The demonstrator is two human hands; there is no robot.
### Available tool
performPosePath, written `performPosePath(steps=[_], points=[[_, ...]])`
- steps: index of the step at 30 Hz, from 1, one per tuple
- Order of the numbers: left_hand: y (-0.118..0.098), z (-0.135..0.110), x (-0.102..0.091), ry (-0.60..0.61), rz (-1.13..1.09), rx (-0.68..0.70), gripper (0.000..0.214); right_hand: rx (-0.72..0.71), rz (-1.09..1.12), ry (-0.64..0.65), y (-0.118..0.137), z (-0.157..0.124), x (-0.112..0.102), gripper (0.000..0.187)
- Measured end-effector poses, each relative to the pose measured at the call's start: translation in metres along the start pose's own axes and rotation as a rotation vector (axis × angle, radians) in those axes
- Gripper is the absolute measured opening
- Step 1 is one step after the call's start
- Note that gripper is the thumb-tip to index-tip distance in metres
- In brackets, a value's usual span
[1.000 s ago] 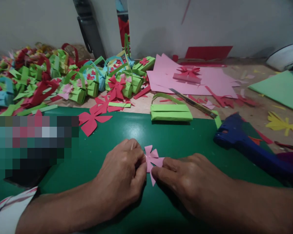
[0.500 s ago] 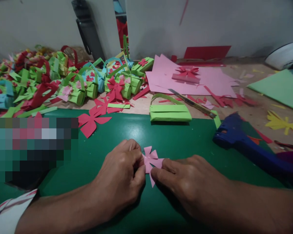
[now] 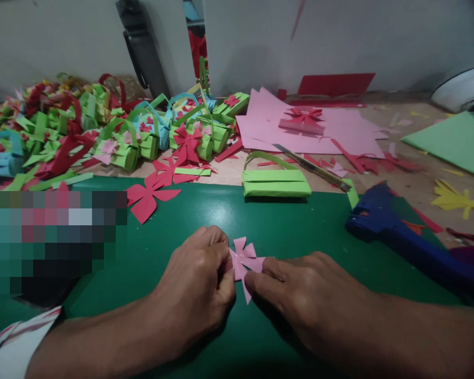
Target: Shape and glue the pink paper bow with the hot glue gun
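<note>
Between my two hands is a pink paper flower [image 3: 240, 258] with several pointed petals, just above the green mat [image 3: 150, 337]. My left hand [image 3: 203, 271] is closed, its fingers pinching the flower's left side and covering the petals there. On the other side, the thumb and forefinger of my right hand [image 3: 296, 281] pinch a right-hand petal. One narrow petal points down toward me. Beyond the hands, a small green paper handbag [image 3: 276, 182] with a looped handle lies at the mat's far edge.
A blue glue gun [image 3: 403, 237] lies to the right. Finished paper handbags [image 3: 122, 142] are heaped at the back left, near a dark bottle [image 3: 142, 47]. Red paper flowers [image 3: 148, 197], pink sheets [image 3: 256, 126], a cutter knife [image 3: 312, 167] and a green sheet [image 3: 454, 142] lie around.
Almost nothing differs. Both hands keep hold of the pink paper flower in the same place, and the view has shifted very slightly.
</note>
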State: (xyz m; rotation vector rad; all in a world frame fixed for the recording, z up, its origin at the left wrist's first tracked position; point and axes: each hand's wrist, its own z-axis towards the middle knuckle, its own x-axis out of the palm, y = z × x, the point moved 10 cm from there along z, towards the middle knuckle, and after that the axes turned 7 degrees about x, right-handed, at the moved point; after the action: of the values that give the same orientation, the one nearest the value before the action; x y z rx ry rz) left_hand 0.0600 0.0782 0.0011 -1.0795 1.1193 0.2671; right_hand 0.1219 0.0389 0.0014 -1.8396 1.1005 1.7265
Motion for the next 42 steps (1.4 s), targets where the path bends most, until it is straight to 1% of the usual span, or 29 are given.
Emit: performPosePath(steps=[4, 8, 12, 16, 19, 24, 32, 35, 40, 42], points=[[-0.0005, 0.0008, 0.0004, 0.003, 0.018, 0.005, 0.017, 0.013, 0.01, -0.005, -0.0011, 0.0011, -0.0003, 0.022], [-0.0007, 0.0007, 0.0015, 0.009, 0.016, 0.004, 0.018, 0.01, 0.028, -0.01, -0.0011, -0.0008, -0.0006, 0.023], [-0.0007, -0.0005, 0.0009, -0.004, 0.007, 0.013, 0.021, 0.002, 0.031, -0.047, -0.0015, -0.0019, -0.0032, 0.021], [-0.0001, -0.0013, 0.0017, 0.011, 0.015, 0.018, 0.019, -0.019, 0.032, -0.09, -0.0005, -0.0018, -0.006, 0.023], [-0.0003, -0.0009, 0.0018, 0.018, 0.02, 0.022, 0.019, -0.018, 0.054, -0.085, -0.0014, -0.0022, -0.0045, 0.021], [-0.0007, 0.0001, 0.0023, 0.016, 0.023, 0.038, 0.018, -0.044, 0.039, -0.111, 0.0, -0.0047, -0.005, 0.023], [0.0016, 0.0002, 0.0042, 0.033, 0.023, 0.026, 0.018, -0.05, 0.075, -0.138, -0.0006, -0.0054, -0.0054, 0.023], [0.0017, 0.0002, 0.0051, 0.052, 0.028, 0.025, 0.019, -0.048, 0.075, -0.134, -0.0001, -0.0052, -0.0054, 0.027], [0.0018, 0.0001, 0.0062, 0.059, 0.031, 0.034, 0.02, -0.06, 0.026, -0.136, 0.0028, -0.0046, -0.0053, 0.045], [0.0022, -0.0003, 0.0069, 0.056, 0.032, 0.037, 0.02, -0.05, 0.008, -0.129, 0.0027, -0.0033, -0.0045, 0.048]])
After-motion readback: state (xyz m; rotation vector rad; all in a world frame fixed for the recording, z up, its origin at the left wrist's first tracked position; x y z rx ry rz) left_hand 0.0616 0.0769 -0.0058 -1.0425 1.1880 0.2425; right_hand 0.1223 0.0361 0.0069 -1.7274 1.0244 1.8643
